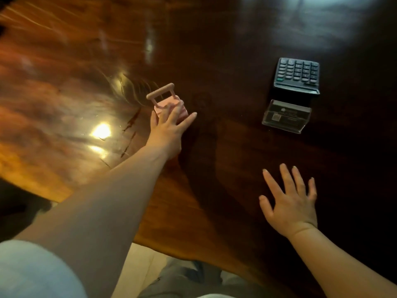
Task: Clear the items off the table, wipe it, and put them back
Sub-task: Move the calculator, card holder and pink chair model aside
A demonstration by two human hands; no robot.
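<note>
A small pink object with a bar-shaped handle (163, 97) stands on the glossy dark wooden table (214, 50), near the middle. My left hand (169, 127) reaches out to it, fingers curled around its near side. My right hand (290, 198) hovers flat over the table at the lower right, fingers spread, holding nothing. A dark calculator (297, 74) rests tilted at the far right. Just in front of it stands a clear plastic card holder (286, 116) with cards inside.
The table's near edge (171, 250) runs diagonally from the left down to the bottom right, with pale floor and my legs below it. Bright light reflections sit on the table's left part.
</note>
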